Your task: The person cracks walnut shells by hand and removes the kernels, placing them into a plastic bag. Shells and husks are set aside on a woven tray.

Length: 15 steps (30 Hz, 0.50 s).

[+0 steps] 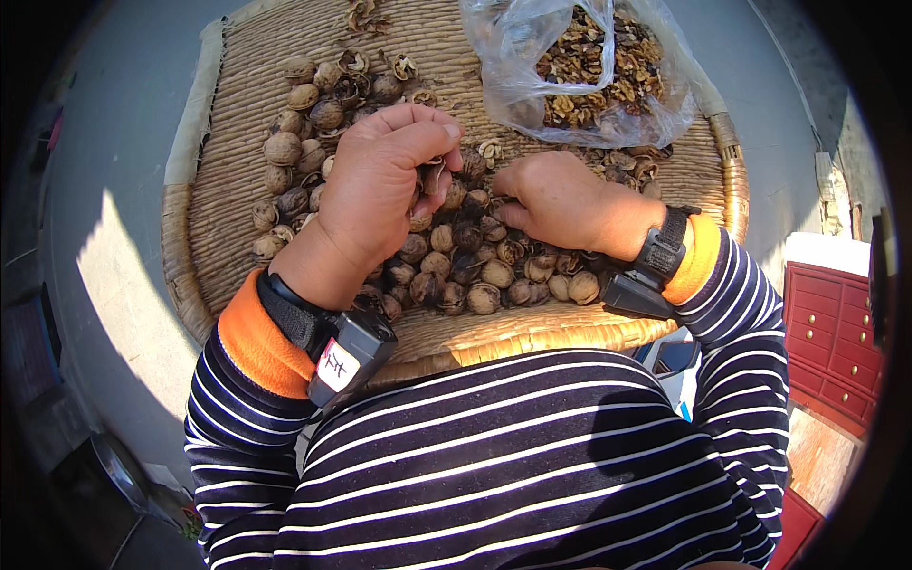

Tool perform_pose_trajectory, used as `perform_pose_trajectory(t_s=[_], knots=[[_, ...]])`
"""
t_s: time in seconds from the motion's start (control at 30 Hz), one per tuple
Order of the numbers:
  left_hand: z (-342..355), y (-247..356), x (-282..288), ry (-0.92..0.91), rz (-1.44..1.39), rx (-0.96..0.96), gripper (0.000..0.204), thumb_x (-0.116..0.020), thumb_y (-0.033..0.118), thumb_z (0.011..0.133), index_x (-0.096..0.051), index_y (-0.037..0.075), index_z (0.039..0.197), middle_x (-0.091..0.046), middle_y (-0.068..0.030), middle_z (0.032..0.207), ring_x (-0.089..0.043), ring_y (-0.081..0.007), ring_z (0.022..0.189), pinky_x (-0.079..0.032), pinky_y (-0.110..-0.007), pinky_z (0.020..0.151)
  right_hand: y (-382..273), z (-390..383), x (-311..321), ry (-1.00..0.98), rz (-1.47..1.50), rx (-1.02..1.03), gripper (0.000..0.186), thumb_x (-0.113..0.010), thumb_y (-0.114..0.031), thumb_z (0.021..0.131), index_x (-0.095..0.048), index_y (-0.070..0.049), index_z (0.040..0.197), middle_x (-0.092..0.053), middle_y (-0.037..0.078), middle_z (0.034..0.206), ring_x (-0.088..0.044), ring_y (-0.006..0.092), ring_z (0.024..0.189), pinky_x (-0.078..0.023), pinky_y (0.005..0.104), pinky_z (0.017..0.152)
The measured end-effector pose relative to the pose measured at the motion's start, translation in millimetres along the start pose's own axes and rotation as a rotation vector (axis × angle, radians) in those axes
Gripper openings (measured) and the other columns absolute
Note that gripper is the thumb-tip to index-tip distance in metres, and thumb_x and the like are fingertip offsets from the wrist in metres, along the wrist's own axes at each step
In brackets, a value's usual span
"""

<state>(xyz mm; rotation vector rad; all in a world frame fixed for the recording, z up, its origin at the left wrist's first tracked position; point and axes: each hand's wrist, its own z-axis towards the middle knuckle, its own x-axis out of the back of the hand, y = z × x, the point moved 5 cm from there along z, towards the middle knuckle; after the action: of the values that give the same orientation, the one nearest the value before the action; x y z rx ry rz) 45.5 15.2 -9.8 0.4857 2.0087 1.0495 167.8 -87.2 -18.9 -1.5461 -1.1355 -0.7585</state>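
My left hand (385,176) is closed around a piece of cracked walnut shell (432,177) at the middle of the woven tray (228,114). To its right, my right hand (546,199) reaches down into a pile of walnuts (484,294), fingers curled; what they grip, if anything, is hidden. More whole and broken walnuts (283,149) lie along the tray's left side. A clear plastic bag (503,81) with shelled kernels (627,71) sits at the back right of the tray.
A small red chest of drawers (822,328) stands at the right, beside a light wooden surface (817,446). Grey ground (114,266) with a sunlit patch surrounds the tray on the left. A round metal object (128,470) is at the lower left.
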Motion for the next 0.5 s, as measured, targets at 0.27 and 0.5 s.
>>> perform_pose_trajectory(t_s=[0.27,0.5], knots=[[1,-4,1,0.025,0.035,0.018,0.006,-0.061,0.008,0.085,-0.061,0.002,0.086,-0.06,-0.0056,0.069,-0.049,-0.0091,0.044,-0.031,-0.022,0.035,-4,1,2,0.024,-0.014,0.032,0.01,-0.06,-0.007,0.074,-0.066,-0.002,0.08,-0.065,0.017,0.076,-0.065,0.0319,0.071,-0.051,0.0406,0.065],[-2,-14,-5,-0.031,0.172,0.133,0.011,-0.058,0.007,0.086,-0.063,0.0,0.093,-0.06,-0.0062,0.071,-0.051,-0.0115,0.048,-0.033,-0.021,0.037,13,-7,45,0.174,0.72,-0.074,0.013,-0.068,-0.008,0.078,-0.067,0.003,0.084,-0.064,0.004,0.069,-0.056,0.0082,0.066,-0.047,0.026,0.062]])
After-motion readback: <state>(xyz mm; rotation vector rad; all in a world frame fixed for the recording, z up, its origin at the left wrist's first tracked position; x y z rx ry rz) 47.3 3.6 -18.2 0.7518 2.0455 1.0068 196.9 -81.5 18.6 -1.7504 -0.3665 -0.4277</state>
